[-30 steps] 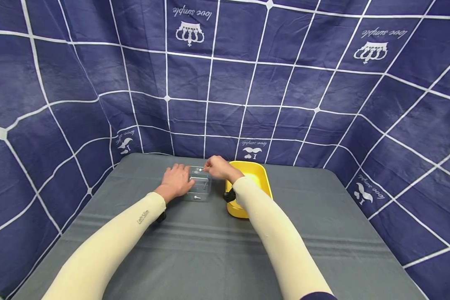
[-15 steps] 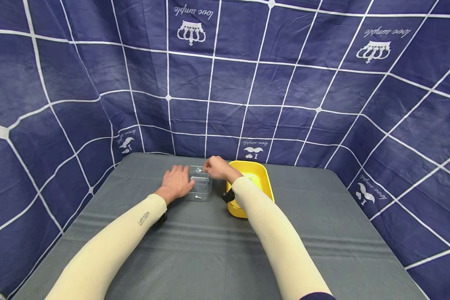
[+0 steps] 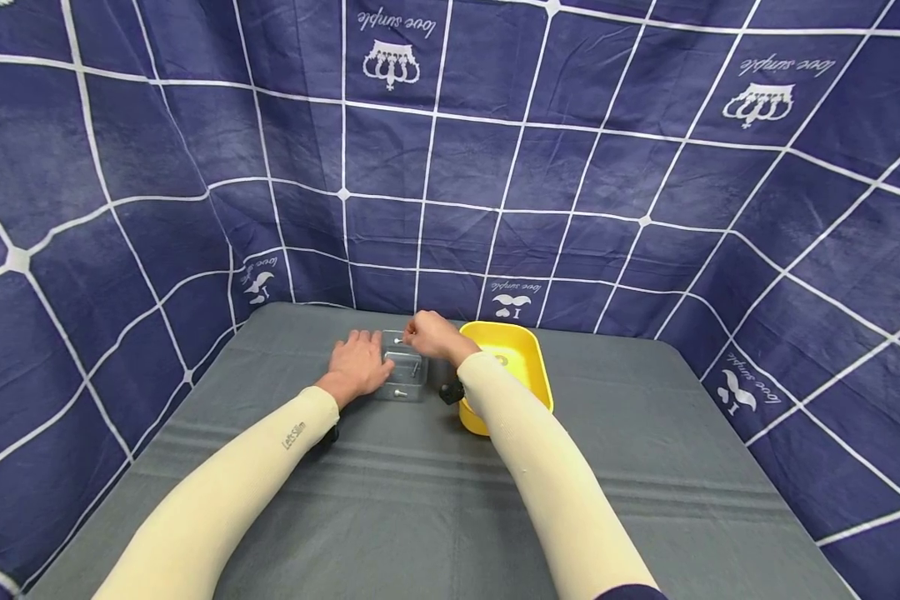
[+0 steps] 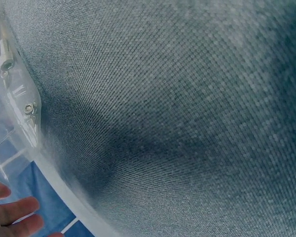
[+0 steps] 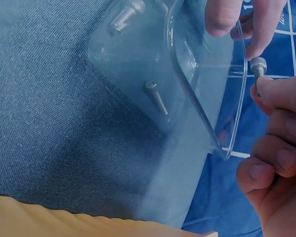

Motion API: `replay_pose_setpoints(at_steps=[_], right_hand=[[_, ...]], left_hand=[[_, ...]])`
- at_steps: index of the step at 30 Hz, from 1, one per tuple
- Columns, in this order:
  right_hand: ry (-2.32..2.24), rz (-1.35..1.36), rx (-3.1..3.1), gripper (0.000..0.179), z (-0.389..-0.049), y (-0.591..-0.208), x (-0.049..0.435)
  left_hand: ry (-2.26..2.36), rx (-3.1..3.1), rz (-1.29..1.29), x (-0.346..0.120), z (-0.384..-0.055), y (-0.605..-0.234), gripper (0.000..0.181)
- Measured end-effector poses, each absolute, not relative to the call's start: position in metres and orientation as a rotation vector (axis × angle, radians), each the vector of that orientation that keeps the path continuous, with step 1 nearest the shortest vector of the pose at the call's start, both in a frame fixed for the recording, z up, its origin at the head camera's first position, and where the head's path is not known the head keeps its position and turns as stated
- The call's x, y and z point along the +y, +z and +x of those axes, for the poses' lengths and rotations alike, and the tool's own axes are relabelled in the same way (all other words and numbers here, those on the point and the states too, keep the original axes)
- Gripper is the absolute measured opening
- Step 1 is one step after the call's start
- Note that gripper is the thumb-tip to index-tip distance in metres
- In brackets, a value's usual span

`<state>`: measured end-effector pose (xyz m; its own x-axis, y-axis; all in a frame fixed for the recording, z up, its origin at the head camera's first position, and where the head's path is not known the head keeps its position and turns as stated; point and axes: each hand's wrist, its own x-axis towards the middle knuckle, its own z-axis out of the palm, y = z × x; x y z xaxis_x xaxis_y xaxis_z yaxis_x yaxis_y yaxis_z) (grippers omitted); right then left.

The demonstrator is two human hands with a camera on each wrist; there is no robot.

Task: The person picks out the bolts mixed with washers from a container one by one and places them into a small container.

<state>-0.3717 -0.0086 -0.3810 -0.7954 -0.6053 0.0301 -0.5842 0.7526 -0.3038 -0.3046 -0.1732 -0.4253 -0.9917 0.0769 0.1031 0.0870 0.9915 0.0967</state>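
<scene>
A clear plastic box [image 3: 422, 379] sits toward the back of the table, with several metal screws in it. One socket-head screw [image 5: 157, 98] lies near its wall in the right wrist view, and another screw [image 3: 400, 392] shows at its near end. My left hand [image 3: 356, 367] rests at the box's left side, fingers extended and thumb toward the box. In the left wrist view its fingers [image 4: 19, 210] appear at the lower left. My right hand [image 3: 431, 335] pinches a socket-head screw [image 5: 259, 65] between thumb and index finger, head upward, at the box's far end.
A yellow bin [image 3: 546, 375] stands just right of the clear box, under my right forearm; a small round item [image 3: 501, 360] shows inside. Grey cloth [image 3: 390, 500] covers the table. A blue gridded curtain [image 3: 457, 150] hangs behind and along both sides.
My right hand has shifted slightly left relative to the clear box, still pinching the screw. My left hand stays in place. The whole head view has drifted a little.
</scene>
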Motion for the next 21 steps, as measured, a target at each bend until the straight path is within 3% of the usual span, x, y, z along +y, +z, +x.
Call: replay_pose_setpoints(at_steps=[21], right_hand=[[-0.494,-0.939,2.883,0.020,-0.3708,-0.3843,-0.0055]], left_hand=[[-0.130,-3.042,-0.116,-0.1704,-0.3073,-0.4266,0.067]])
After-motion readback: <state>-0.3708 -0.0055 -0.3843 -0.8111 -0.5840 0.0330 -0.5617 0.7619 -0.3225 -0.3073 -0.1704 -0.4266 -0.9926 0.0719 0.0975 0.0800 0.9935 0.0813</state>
